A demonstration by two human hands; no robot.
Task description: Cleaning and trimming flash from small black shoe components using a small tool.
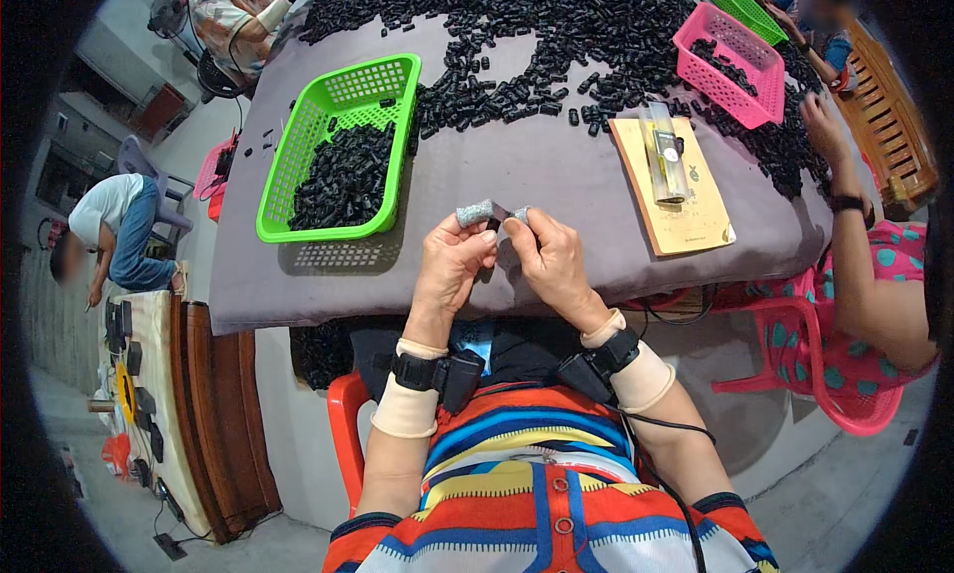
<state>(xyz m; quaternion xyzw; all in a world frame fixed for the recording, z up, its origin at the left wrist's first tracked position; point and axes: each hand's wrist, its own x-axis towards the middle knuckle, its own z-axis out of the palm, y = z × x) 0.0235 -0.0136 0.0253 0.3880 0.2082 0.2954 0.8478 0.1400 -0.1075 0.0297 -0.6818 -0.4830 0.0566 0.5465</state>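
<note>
Even, fairly bright indoor light reaches my fingers (543,237), which look reasonably sharp. To their left, the green basket (399,165) throws a hole-patterned shadow toward me, so light comes from above and beyond it. To their right, pale glare marks the clear case (660,167). Far left, a person's head (68,257) is blurred; farthest out, edges bend into black.

Dark piece (493,224), center: mostly hidden by left-hand grip (452,262) and right-hand grip (550,260), too small to identify. Upper-left person (232,21): head cut off. Right-edge co-worker (855,265): cropped. Far-left person (127,200): face blurred. Black pile (596,21): cropped at top.
</note>
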